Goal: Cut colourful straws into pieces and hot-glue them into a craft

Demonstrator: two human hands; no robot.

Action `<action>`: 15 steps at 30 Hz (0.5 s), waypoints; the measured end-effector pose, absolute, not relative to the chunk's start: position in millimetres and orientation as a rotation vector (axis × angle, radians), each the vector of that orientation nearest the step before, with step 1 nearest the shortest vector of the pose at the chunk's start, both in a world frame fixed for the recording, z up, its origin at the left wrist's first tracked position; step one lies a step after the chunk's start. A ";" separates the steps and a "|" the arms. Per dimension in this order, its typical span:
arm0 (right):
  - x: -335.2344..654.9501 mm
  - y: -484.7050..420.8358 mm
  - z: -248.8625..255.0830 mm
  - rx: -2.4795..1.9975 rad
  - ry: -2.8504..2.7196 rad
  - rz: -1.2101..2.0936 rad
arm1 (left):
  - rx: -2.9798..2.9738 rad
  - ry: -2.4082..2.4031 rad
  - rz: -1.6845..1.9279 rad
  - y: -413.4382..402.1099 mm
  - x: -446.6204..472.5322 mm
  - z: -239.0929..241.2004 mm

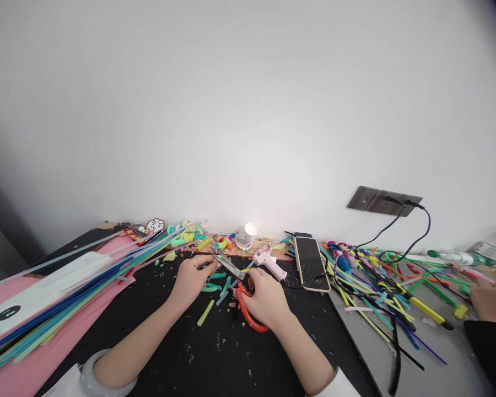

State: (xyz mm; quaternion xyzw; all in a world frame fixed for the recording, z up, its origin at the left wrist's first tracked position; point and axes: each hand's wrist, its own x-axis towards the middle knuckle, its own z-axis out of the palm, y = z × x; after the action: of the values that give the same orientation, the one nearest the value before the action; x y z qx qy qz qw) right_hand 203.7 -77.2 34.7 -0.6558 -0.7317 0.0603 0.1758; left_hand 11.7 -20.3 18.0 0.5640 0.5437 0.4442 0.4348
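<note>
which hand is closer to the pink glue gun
Right. The right hand, holding the red-handled scissors, is just on the near side of the pink glue gun; the left hand is farther, to its left, near the scissors' tips.

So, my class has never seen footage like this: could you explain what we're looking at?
There is no machine here: a person works with two bare hands, and the single picture comes from a camera worn on their head, looking forward and down. The right hand holds scissors with red-orange handles. The left hand is by the blades, fingertips together; whether it pinches anything is too small to tell. On the black surface lie short colored pieces and scraps. Beyond the hands are a white cup and a pale pink glue gun, with a phone to the right. Long colored strips lie at the left. At the far right is another person's hand.
</note>
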 end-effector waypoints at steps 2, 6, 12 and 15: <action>203.7 -77.4 35.9 -1.865 -2.080 0.148 | 1.418 1.350 1.105 -20.5 11.6 17.6; 203.5 -77.5 37.3 -1.866 -2.091 0.107 | 1.444 1.355 1.094 -21.0 11.3 18.6; 204.4 -76.0 33.8 -1.860 -2.110 0.067 | 1.467 1.330 1.094 -18.5 9.5 18.8; 206.0 -75.3 34.3 -1.856 -2.120 0.061 | 1.480 1.315 1.069 -15.4 7.3 17.3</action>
State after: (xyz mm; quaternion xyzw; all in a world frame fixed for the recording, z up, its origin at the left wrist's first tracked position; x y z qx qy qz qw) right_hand 206.0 -75.3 34.3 -0.6501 -0.7423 0.0215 0.1610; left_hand 7.3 -15.4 17.3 0.5935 0.5272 0.4288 0.4311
